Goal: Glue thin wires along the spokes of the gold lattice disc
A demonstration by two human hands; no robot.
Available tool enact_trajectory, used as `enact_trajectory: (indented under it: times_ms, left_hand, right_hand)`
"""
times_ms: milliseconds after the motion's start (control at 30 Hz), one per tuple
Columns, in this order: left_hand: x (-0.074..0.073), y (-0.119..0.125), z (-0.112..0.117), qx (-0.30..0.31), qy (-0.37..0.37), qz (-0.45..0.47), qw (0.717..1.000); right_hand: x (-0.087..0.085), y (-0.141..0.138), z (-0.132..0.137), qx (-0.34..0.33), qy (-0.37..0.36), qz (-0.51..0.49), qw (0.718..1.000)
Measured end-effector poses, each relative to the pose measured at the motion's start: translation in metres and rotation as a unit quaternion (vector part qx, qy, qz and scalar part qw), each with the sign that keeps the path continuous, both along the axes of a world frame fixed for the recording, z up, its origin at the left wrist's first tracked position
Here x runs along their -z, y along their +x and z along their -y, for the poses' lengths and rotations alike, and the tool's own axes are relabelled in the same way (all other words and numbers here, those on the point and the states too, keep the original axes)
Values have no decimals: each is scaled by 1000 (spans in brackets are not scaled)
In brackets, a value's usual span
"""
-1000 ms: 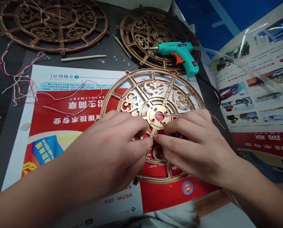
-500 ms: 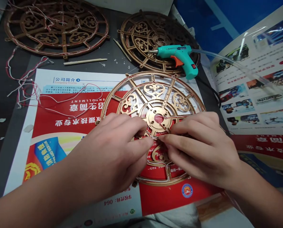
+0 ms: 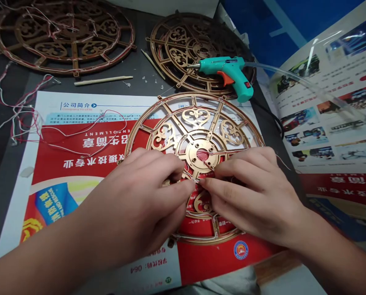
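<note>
A round gold openwork frame with scroll ornaments lies on a printed leaflet in front of me. Thin wires run along its rings, and a red-and-white wire pair stretches from the central hole towards the right. My left hand is closed over the frame's left side, thumb and forefinger together near the lower spoke; what it pinches is hidden. My right hand is closed on the other side, its fingertips pinching thin wire beside the same spoke. The two sets of fingertips nearly meet just below the hub.
Behind lie more round frames, one wired at left and a stack at right. A teal glue gun rests on that stack. Loose red and white wires, wooden sticks and glue scraps lie around. A leaflet stands at right.
The whole view has shifted slightly, so the background sits a little further left. Both hands keep their places at the lower spoke, with the fingertips only slightly moved.
</note>
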State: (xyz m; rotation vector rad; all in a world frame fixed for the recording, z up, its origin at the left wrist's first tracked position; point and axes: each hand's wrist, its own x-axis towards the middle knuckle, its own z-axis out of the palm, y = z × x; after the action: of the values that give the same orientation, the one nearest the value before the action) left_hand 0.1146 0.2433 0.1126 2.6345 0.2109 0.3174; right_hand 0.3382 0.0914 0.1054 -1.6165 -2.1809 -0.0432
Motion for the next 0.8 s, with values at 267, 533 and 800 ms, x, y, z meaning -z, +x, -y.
enact_trajectory:
  times_ms: [267, 533, 800]
  left_hand:
    - [-2, 2, 3, 3, 32, -17, 999]
    - [0, 1, 3, 8, 36, -10, 999]
    - [4, 3, 3, 2, 59, 0, 998]
  right_hand:
    - [-4, -2, -2, 22, -7, -40, 999]
    - [-30, 4, -28, 95, -213, -160, 959]
    - [-48, -1, -63, 168, -393, -93, 899]
